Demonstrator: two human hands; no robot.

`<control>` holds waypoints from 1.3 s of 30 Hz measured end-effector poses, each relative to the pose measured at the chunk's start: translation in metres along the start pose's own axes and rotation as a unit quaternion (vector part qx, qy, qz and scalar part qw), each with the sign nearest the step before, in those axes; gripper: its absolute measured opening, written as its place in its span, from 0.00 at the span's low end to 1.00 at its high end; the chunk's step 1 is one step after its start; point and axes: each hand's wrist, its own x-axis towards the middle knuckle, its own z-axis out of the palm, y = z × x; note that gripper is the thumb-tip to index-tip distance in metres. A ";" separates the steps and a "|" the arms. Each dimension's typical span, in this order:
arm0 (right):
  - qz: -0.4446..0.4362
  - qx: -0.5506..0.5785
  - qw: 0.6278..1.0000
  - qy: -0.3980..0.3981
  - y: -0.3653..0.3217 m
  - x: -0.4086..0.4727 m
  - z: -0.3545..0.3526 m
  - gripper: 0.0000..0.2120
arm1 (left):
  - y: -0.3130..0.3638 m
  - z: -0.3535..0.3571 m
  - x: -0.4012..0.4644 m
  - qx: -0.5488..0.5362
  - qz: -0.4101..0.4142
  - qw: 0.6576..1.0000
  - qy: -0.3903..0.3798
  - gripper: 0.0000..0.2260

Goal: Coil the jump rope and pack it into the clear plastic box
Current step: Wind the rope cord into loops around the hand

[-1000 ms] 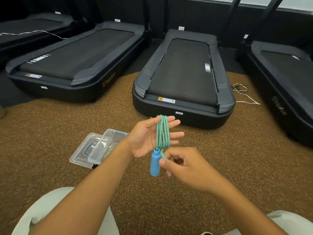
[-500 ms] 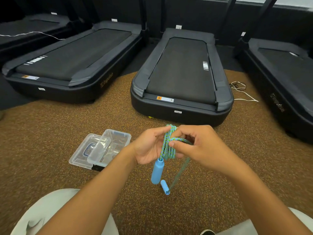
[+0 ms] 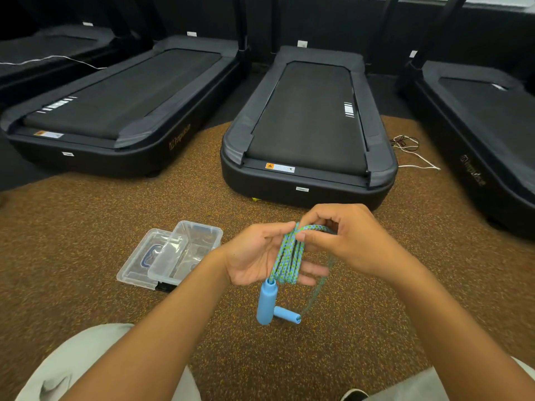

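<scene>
The jump rope (image 3: 286,260) is a blue-green braided cord with light blue handles. Several loops of it lie across my left hand (image 3: 252,256), palm up. One handle (image 3: 267,303) hangs straight down from the coil. My right hand (image 3: 347,241) pinches the cord at the top of the coil, and a loose strand runs down from it to the second handle (image 3: 287,314), which swings near the first. The clear plastic box (image 3: 188,251) sits open on the floor to the left of my left hand, leaning on its clear lid (image 3: 140,263).
I sit on a brown speckled floor (image 3: 86,227), my pale trouser legs (image 3: 86,363) at the bottom. Black treadmills stand ahead: one at the centre (image 3: 307,134), one at the left (image 3: 121,108), one at the right (image 3: 489,131). White and dark cables (image 3: 411,151) lie between the centre and right ones.
My right hand rose from under the coil to its top, bringing another turn of cord over my left hand. The second handle came into view and swung up next to the hanging one.
</scene>
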 end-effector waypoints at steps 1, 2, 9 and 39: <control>0.004 0.011 1.000 -0.003 0.000 0.000 -0.001 0.02 | 0.000 0.000 0.000 0.001 -0.002 1.000 -0.003 0.26; 0.005 0.017 1.000 -0.006 0.002 0.000 -0.002 0.02 | 0.000 0.000 0.001 0.001 -0.004 1.000 -0.006 0.26; 0.007 0.047 0.999 -0.007 0.017 0.005 -0.005 0.05 | -0.001 0.004 0.003 0.015 -0.028 0.999 -0.030 0.27; 0.111 0.330 0.937 -0.013 0.065 0.011 0.029 0.07 | -0.001 0.007 0.003 0.007 -0.005 0.999 -0.052 0.20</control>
